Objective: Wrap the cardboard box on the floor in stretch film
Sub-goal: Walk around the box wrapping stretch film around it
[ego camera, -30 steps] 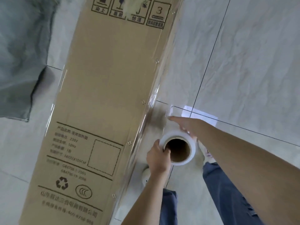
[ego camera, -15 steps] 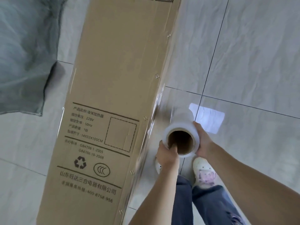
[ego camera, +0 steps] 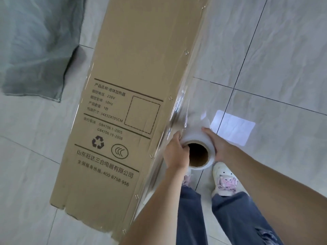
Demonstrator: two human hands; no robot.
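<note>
A long brown cardboard box [ego camera: 134, 71] with black printed text lies on the tiled floor, running from the top of the view down to the lower left. Clear stretch film [ego camera: 178, 110] clings along its right edge. Just to the right of that edge I hold a white roll of stretch film [ego camera: 208, 137] upright, its brown cardboard core facing me. My left hand [ego camera: 174, 152] grips the roll's left side, with the thumb hooked into the core. My right hand [ego camera: 218, 145] presses against the roll's right side.
A grey-green cloth [ego camera: 33, 43] lies on the floor at the upper left. My feet in white shoes [ego camera: 223, 181] and blue jeans stand right below the roll. Glossy pale floor tiles [ego camera: 283, 59] with dark grout lines spread to the right, with a bright window reflection.
The roll and both hands have travelled down along the box's right edge toward its near end. My right hand went from reaching over the roll to gripping its side.
</note>
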